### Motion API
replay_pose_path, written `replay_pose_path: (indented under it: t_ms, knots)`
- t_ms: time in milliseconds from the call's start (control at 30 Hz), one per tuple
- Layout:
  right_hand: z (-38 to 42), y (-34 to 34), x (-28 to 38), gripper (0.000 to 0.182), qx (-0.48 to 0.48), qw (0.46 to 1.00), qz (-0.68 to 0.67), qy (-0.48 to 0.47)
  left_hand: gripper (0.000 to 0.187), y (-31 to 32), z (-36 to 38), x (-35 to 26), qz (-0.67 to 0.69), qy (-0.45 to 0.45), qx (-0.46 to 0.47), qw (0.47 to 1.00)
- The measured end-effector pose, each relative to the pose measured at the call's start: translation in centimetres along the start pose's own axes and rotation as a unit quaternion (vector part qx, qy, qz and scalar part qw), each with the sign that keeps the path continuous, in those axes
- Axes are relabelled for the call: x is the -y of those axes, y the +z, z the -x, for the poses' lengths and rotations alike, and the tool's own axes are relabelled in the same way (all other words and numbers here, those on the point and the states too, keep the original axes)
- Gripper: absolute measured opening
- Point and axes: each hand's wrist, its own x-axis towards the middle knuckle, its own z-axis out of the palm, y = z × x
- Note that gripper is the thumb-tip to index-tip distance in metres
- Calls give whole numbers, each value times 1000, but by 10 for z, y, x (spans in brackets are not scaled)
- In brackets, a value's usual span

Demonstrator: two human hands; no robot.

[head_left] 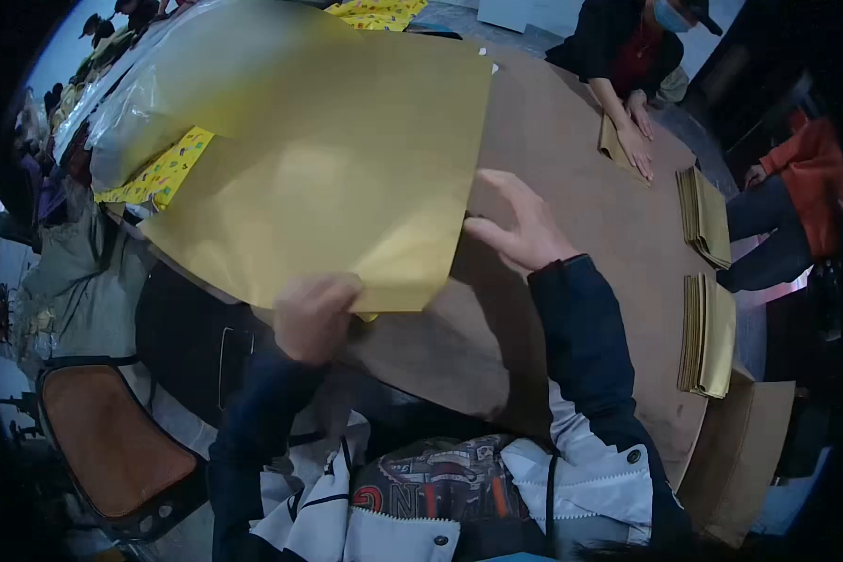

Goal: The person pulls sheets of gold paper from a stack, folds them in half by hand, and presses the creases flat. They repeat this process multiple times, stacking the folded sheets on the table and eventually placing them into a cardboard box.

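A large gold-yellow paper sheet [347,159] spreads in front of me, raised and tilted over the brown table [581,234]. My left hand [317,317] is closed on its near edge, fingers curled over the paper. To the right, my right hand [522,225] has thumb and forefinger apart, their tips right at the sheet's right edge. Patterned yellow paper [173,169] pokes out from behind the sheet's left side.
Across the table a masked person presses both hands on a folded gold paper [618,148]. Two stacks of folded gold paper, a far stack [704,215] and a near stack [707,335], lie at the right edge. A cardboard box [745,450] and a brown chair [112,436] stand beside the table.
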Motion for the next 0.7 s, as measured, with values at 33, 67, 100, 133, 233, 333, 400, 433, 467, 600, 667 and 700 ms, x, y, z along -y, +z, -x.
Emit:
replay_pose_path:
  t_ms: [33, 67, 100, 133, 233, 333, 400, 433, 467, 600, 667, 700]
  knots:
    - [3, -3, -20, 64, 3, 994, -2, 114, 16, -1, 6, -11, 0, -1, 1, 1000]
    - [2, 1, -48, 62, -8, 979, -36, 199, 17, -2, 10, -24, 29, 11, 37, 999]
    - [2, 8, -74, 61, -20, 957, -69, 282, 17, -1, 14, -39, 57, 23, 72, 996]
    - [4, 16, -89, 61, -21, 957, -69, 281, 17, 6, 25, -51, 58, 18, 88, 994]
    - [-2, 38, -121, 60, -48, 938, -21, 342, 21, 26, 52, -81, 115, 21, 144, 983]
    - [-5, 45, -115, 55, -21, 895, -140, 422, 30, 31, 63, -91, 224, 42, 221, 948]
    - [2, 72, -156, 51, -50, 919, -116, 373, 52, 16, 63, -83, 281, 52, 299, 910]
    - [8, 74, -151, 50, -85, 914, -151, 368, 55, 2, 53, -68, 276, 30, 305, 911]
    - [9, 71, -145, 50, -78, 916, -150, 363, 58, -10, 41, -47, 271, 9, 311, 911]
    - [8, 67, -138, 50, -90, 885, -192, 413, 38, -21, -13, 95, 162, -241, 85, 953]
    - [3, 62, -135, 50, -97, 878, -206, 421, 41, -10, -29, 184, 38, -336, -17, 941]
    - [0, 55, -124, 47, -78, 881, -149, 441, 44, -14, -38, 218, -135, -327, -27, 935]
